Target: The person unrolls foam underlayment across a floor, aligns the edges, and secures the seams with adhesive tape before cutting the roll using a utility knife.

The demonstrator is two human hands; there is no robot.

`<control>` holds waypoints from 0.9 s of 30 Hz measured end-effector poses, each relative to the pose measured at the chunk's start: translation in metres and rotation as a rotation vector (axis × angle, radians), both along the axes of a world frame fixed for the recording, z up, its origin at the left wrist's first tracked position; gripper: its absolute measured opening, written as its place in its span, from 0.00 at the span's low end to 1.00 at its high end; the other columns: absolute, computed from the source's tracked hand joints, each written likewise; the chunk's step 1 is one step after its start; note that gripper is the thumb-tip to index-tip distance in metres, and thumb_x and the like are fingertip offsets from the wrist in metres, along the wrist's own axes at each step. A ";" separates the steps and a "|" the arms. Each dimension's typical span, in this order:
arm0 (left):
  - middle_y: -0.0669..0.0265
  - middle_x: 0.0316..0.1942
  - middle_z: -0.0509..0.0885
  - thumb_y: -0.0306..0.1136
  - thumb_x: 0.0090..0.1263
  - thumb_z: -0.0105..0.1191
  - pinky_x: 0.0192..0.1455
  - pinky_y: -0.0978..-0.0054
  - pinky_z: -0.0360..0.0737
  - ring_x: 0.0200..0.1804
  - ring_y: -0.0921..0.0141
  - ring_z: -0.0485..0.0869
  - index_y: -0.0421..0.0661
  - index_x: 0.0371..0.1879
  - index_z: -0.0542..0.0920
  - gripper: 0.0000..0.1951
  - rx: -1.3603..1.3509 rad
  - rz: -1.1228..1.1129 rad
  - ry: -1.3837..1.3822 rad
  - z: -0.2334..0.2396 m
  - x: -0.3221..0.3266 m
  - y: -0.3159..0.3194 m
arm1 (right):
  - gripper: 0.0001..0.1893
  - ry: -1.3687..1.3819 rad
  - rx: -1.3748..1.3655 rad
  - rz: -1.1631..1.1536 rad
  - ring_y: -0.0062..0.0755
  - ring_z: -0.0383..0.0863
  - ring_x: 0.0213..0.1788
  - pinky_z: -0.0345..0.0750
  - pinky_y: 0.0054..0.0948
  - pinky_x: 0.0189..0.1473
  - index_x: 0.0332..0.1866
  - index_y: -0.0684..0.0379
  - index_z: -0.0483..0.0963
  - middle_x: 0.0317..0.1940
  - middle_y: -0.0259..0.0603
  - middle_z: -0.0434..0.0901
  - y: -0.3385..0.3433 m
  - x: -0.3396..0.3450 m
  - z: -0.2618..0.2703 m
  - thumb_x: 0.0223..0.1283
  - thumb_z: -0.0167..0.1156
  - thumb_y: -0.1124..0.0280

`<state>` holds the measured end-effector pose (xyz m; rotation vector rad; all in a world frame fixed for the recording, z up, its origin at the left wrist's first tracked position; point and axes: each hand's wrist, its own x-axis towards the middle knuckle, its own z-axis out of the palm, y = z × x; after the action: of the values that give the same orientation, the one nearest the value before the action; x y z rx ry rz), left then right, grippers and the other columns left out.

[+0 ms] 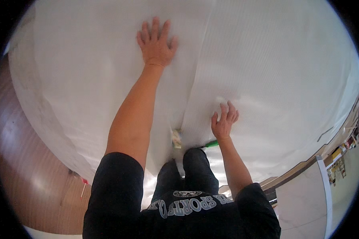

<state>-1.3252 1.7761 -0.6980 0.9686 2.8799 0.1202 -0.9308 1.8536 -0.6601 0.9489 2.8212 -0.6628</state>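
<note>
My left hand (157, 44) lies palm down with spread fingers on a white sheet (101, 59), left of a long seam or overlap line. It holds nothing. Nearer my body, my right hand (223, 122) is over a finely ribbed white sheet (257, 74) on the other side of that line, its fingers slightly bent and apart. Whether its fingertips touch the sheet I cannot tell. A tool with a green handle (211, 144) lies beside my right wrist, by my knee; its thin dark end is partly hidden. A small patterned object (176, 138), perhaps a packet or roll, sits at the seam before my knees.
Wood-grain flooring (33, 167) shows at the left, past the sheet's curved edge. A red-headed thin stick (84, 181) is on it. To the right stands a pale panel (302, 203) with a light edge strip. Blurred clutter (338, 161) is farther right.
</note>
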 end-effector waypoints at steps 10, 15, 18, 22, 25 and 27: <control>0.59 0.84 0.54 0.55 0.74 0.49 0.81 0.39 0.39 0.83 0.47 0.47 0.63 0.80 0.61 0.35 0.035 0.025 -0.009 0.000 0.000 0.000 | 0.34 -0.041 0.191 0.088 0.48 0.52 0.81 0.41 0.63 0.80 0.77 0.45 0.66 0.80 0.40 0.58 0.095 -0.199 -0.027 0.69 0.54 0.43; 0.59 0.84 0.52 0.55 0.74 0.48 0.81 0.39 0.39 0.84 0.47 0.46 0.63 0.81 0.60 0.35 0.057 0.005 0.005 -0.003 0.002 0.002 | 0.33 -0.008 0.182 0.073 0.48 0.52 0.82 0.41 0.63 0.80 0.77 0.44 0.66 0.80 0.39 0.58 0.097 -0.195 -0.030 0.70 0.52 0.42; 0.58 0.84 0.52 0.56 0.76 0.47 0.81 0.39 0.39 0.84 0.46 0.45 0.63 0.81 0.60 0.35 0.039 -0.006 0.022 -0.003 0.002 0.002 | 0.33 -0.011 0.191 0.082 0.48 0.52 0.82 0.41 0.62 0.80 0.77 0.43 0.65 0.81 0.39 0.58 0.097 -0.197 -0.026 0.71 0.51 0.43; 0.58 0.84 0.52 0.57 0.77 0.46 0.81 0.39 0.39 0.84 0.46 0.44 0.62 0.81 0.59 0.35 0.041 -0.016 0.039 -0.003 0.004 -0.002 | 0.33 -0.020 0.210 0.074 0.47 0.53 0.82 0.41 0.60 0.81 0.78 0.43 0.65 0.81 0.39 0.58 0.091 -0.195 -0.027 0.71 0.50 0.43; 0.54 0.82 0.55 0.57 0.76 0.50 0.79 0.33 0.44 0.81 0.42 0.51 0.58 0.79 0.64 0.35 0.084 -0.062 0.103 -0.006 0.002 -0.001 | 0.33 0.008 0.251 0.092 0.47 0.53 0.82 0.42 0.60 0.81 0.78 0.44 0.65 0.80 0.40 0.59 0.094 -0.195 -0.032 0.71 0.50 0.44; 0.56 0.83 0.55 0.59 0.76 0.48 0.80 0.38 0.43 0.82 0.46 0.51 0.57 0.80 0.63 0.36 -0.075 -0.064 0.119 0.002 -0.007 0.010 | 0.33 0.037 0.251 0.072 0.47 0.54 0.81 0.43 0.61 0.81 0.78 0.45 0.65 0.80 0.39 0.59 0.096 -0.191 -0.037 0.71 0.51 0.44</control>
<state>-1.3318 1.7861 -0.6957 1.0884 2.9315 -0.0527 -1.1218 1.9491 -0.6975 0.8712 3.0060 -0.3259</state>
